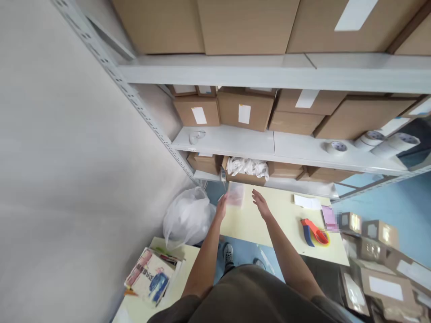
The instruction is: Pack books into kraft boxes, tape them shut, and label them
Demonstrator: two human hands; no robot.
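Olive shirt (249,291) at bottom edge. Books (151,274) lower left, white sack (186,217) beyond. Left hand (221,209) grips clear pouch (236,194) by its edge, over yellow table (289,215). Right hand (261,204) just beside, fingers spread, empty. Tape dispenser (314,232) further right.

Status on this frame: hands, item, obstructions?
Left hand at edge of clear plastic bag, grip unclear. Right hand open, beside it, above the table. Tape dispenser off right, apart.
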